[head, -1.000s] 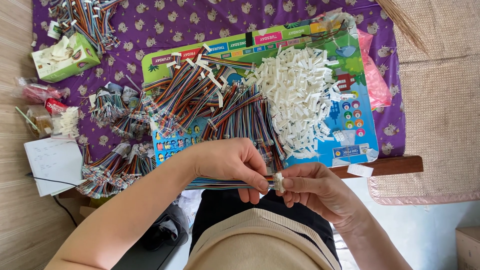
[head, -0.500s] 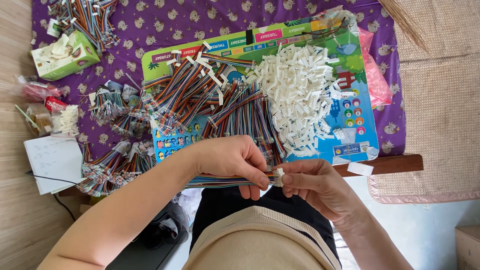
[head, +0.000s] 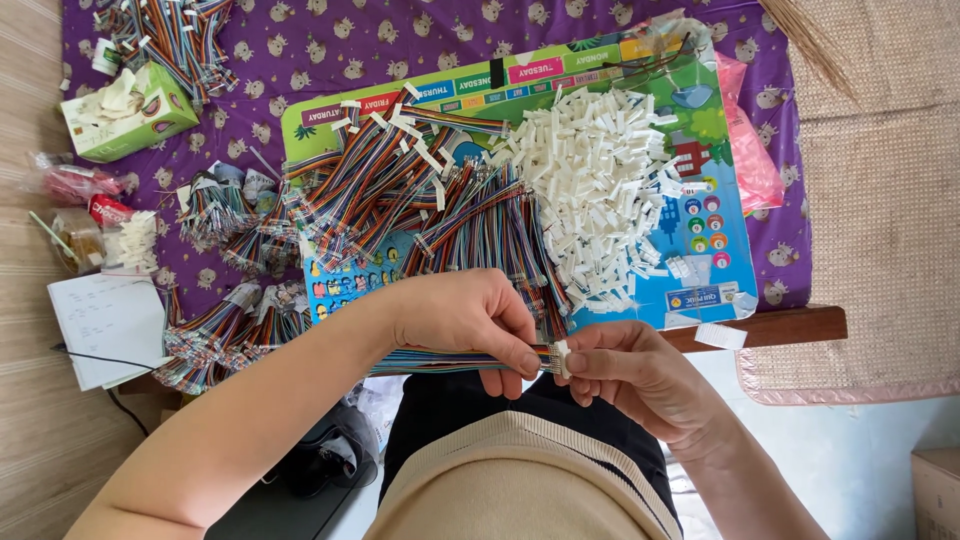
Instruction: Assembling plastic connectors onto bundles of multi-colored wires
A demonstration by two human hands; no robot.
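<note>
1. Since the earlier frames little has shifted: both hands stay just off the table's near edge, still pinching the same cable and connector together, with only a slight settling of the fingers.
2. The left hand (head: 470, 320) is closed around a rainbow ribbon cable (head: 440, 360), thumb and fingers gripping it near its end.
3. The right hand (head: 630, 365) is closed on a small white connector (head: 562, 358), which touches the cable's tip.
4. Cable and connector sit between the two hands, over the person's lap, just off the near edge of the table (head: 790, 322).
5. On a colourful printed board (head: 700, 290) lies a heap of white connectors (head: 600, 190), with a pile of ribbon cables (head: 420, 200) beside it.
6. Near the far left corner stands a green tissue box (head: 125, 115); a white notepad (head: 105, 325) lies by the left edge.
</note>
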